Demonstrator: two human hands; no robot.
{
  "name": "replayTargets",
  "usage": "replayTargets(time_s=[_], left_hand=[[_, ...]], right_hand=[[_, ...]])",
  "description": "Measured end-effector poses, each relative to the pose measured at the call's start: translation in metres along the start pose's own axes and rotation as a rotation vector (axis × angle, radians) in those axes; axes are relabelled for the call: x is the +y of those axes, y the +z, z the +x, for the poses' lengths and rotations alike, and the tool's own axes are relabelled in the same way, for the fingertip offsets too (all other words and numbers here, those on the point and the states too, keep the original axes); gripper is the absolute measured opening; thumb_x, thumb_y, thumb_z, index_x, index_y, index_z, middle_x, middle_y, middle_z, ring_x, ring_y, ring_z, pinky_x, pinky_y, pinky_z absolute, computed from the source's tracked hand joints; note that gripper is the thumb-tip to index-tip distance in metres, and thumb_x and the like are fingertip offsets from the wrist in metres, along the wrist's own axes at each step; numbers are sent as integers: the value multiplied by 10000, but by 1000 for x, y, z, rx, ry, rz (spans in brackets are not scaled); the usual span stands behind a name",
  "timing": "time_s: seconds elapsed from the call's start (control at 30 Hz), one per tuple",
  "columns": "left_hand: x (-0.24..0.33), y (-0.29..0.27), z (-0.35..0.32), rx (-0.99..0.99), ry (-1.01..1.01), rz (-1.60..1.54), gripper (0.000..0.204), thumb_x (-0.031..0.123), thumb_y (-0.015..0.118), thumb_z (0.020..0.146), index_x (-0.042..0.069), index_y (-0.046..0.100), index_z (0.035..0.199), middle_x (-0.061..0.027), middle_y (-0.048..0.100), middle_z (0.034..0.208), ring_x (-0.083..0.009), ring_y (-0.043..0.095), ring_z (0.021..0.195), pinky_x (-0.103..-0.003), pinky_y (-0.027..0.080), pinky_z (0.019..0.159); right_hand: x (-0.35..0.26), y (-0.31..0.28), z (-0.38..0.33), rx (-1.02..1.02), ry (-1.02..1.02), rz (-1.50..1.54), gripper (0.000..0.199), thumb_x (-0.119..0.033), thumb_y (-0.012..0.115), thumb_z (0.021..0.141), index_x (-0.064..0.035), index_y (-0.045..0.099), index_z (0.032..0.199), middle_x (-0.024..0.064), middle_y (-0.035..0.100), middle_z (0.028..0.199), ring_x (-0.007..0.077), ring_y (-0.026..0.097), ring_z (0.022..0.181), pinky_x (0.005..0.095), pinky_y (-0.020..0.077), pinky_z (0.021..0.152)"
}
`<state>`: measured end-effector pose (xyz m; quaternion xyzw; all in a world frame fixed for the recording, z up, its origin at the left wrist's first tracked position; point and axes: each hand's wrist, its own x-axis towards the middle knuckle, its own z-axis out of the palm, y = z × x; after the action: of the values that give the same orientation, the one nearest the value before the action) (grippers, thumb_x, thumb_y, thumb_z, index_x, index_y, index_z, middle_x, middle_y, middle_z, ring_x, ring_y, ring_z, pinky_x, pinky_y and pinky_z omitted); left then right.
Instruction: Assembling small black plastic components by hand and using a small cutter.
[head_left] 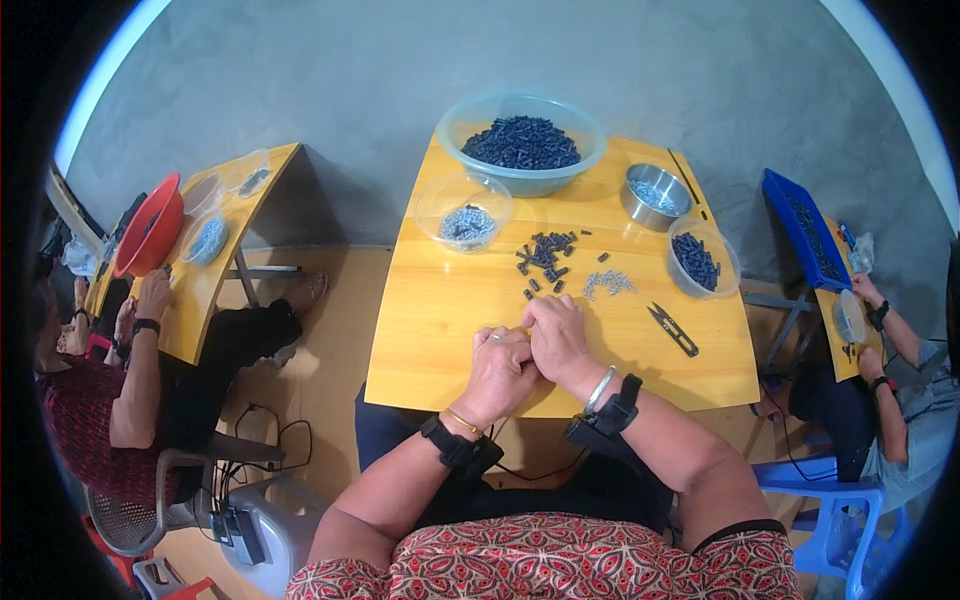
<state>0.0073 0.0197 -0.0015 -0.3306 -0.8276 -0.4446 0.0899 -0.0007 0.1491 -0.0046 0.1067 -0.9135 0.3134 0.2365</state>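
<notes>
My left hand [497, 372] and my right hand [558, 343] meet above the front part of the yellow table [430, 330]. The fingers of both are curled in against each other, and whatever they hold is hidden between them. Just beyond my right knuckles lies a small black cylindrical piece [529, 295]. Farther off is a loose heap of similar black pieces [546, 252]. To its right, small silvery metal pieces [607, 284] are scattered on the wood. Black thread snips [673, 329] rest to the right of my right hand.
A large translucent basin [590, 165] of black pieces stands at the back. Around it are a clear bowl [425, 215] with silvery parts, a steel bowl [640, 212] and a tub [728, 262] of black pieces. People work at a left table [225, 255] and a right table [840, 365].
</notes>
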Motion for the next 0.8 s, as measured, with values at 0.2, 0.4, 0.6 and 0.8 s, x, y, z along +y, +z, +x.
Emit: replayTargets(time_s=[0.2, 0.4, 0.6, 0.8], left_hand=[[-7, 6, -1, 21, -1, 5, 35, 66, 622, 633, 72, 589, 624, -39, 543, 638, -219, 498, 648, -333, 327, 745], [-7, 5, 1, 48, 6, 4, 41, 65, 610, 638, 73, 580, 612, -56, 549, 632, -241, 509, 652, -341, 336, 733], [0, -1, 3, 48, 4, 32, 57, 66, 602, 639, 72, 570, 592, -68, 546, 623, -246, 525, 662, -340, 340, 724], [-2, 0, -1, 50, -3, 18, 54, 112, 626, 621, 104, 588, 584, -46, 550, 622, -230, 528, 676, -350, 330, 735]], right_hand=[[-2, -1, 0, -27, 32, -52, 67, -46, 444, 680, -97, 487, 675, 69, 514, 742, 293, 436, 768, 411, 322, 677], [-1, -1, 1, -45, 33, -73, 73, -43, 443, 668, -99, 490, 679, 84, 502, 746, 302, 431, 768, 419, 310, 674], [-1, 0, 0, -65, 63, -80, 81, -35, 448, 660, -97, 496, 680, 83, 505, 747, 305, 436, 770, 420, 315, 682], [7, 9, 0, -76, 137, -9, 105, -22, 450, 665, -98, 513, 699, 67, 536, 779, 295, 452, 795, 416, 329, 698]])
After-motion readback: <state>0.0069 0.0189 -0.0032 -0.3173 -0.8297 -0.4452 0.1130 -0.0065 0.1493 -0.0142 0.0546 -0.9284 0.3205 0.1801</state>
